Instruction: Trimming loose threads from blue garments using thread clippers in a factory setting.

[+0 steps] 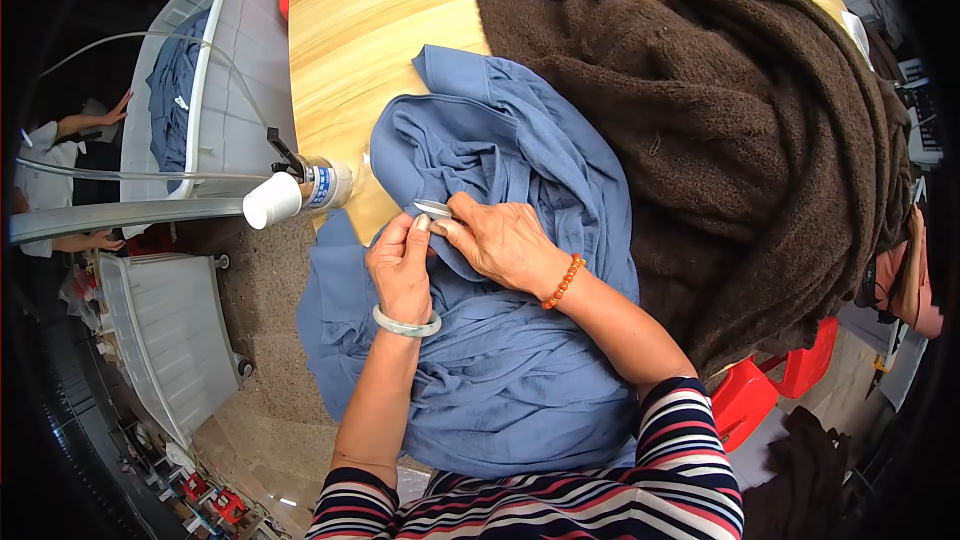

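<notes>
A blue garment [490, 350] lies bunched over the near edge of the wooden table and down across my lap. My left hand [400, 270], with a pale bangle at its wrist, is closed in a pinch on the cloth near the collar-like band. My right hand [505, 240], wearing an orange bead bracelet, grips small silver thread snips [433, 209]. Their blades point left, just above my left fingertips. The handle is hidden inside my right fingers. Whatever thread lies between the fingertips is too small to make out.
A large dark brown knit pile [720, 120] covers the table's right side. At the left edge stand a spray can [328, 183] and a white cup [272, 202]. White bins [240, 70] stand left of the wooden table [350, 20]; red stools [745, 405] sit right. Other people are at both sides.
</notes>
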